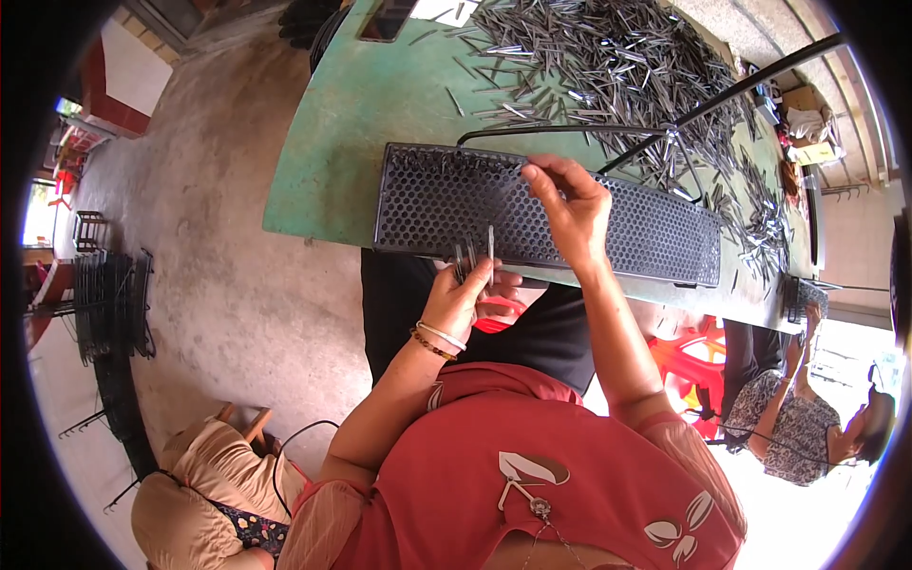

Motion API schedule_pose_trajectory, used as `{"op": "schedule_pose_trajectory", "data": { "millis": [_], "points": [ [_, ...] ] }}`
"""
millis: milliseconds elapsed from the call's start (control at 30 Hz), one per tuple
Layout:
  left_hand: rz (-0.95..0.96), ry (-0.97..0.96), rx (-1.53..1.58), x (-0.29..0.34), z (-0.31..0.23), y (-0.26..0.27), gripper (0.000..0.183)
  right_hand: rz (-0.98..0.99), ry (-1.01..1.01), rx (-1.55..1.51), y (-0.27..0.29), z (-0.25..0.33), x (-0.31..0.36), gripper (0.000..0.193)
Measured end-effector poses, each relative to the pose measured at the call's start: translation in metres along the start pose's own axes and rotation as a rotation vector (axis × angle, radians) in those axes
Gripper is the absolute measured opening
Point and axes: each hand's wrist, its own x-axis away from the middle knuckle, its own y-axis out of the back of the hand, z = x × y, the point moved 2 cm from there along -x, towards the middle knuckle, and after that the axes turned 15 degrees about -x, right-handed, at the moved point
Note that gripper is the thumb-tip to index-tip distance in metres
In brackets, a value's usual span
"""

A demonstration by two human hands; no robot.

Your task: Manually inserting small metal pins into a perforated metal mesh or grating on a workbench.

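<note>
A long black perforated tray (437, 204) lies along the near edge of a green table (351, 123). My right hand (570, 204) rests on the tray's middle, its thumb and forefinger pinched at the tray's far rim, apparently on a thin metal pin. My left hand (465, 294) hovers just below the tray's near edge and grips a few slim grey metal pins (480, 255) that stick upward. A large heap of the same metal pins (617, 66) covers the far part of the table.
Black curved rods (722, 95) cross the table above the tray. Black wire racks (104, 294) stand on the concrete floor at left. Another person (807, 427) sits at lower right near a red plastic stool (689, 366). Cardboard boxes (807, 123) sit at far right.
</note>
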Motion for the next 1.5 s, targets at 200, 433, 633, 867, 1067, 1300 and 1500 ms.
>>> {"op": "schedule_pose_trajectory", "data": {
  "millis": [200, 433, 633, 867, 1067, 1300, 1500],
  "points": [
    [0.12, 0.162, 0.078, -0.007, 0.016, 0.002, 0.029, 0.088, 0.181, 0.213, -0.014, -0.008, -0.022, 0.017],
    [0.118, 0.158, 0.069, -0.01, 0.017, 0.005, 0.028, 0.212, 0.32, 0.335, -0.019, -0.027, -0.025, 0.016],
    [0.121, 0.158, 0.004, -0.008, 0.014, 0.004, 0.029, 0.359, 0.477, 0.516, -0.022, -0.03, -0.023, 0.017],
    [0.101, 0.069, -0.005, -0.004, 0.011, 0.003, 0.029, 0.375, -0.029, 0.322, -0.008, -0.003, 0.001, 0.023],
    [0.145, -0.028, -0.138, -0.001, 0.0, -0.001, 0.03, 0.501, -0.55, -0.035, -0.004, -0.003, 0.023, 0.02],
    [0.109, -0.018, -0.149, -0.001, -0.002, -0.003, 0.036, 0.386, -0.503, -0.037, 0.008, 0.001, 0.015, 0.019],
    [0.094, 0.033, -0.061, -0.002, -0.005, 0.001, 0.037, 0.188, -0.279, -0.065, 0.009, -0.007, -0.01, 0.023]
  ]
}}
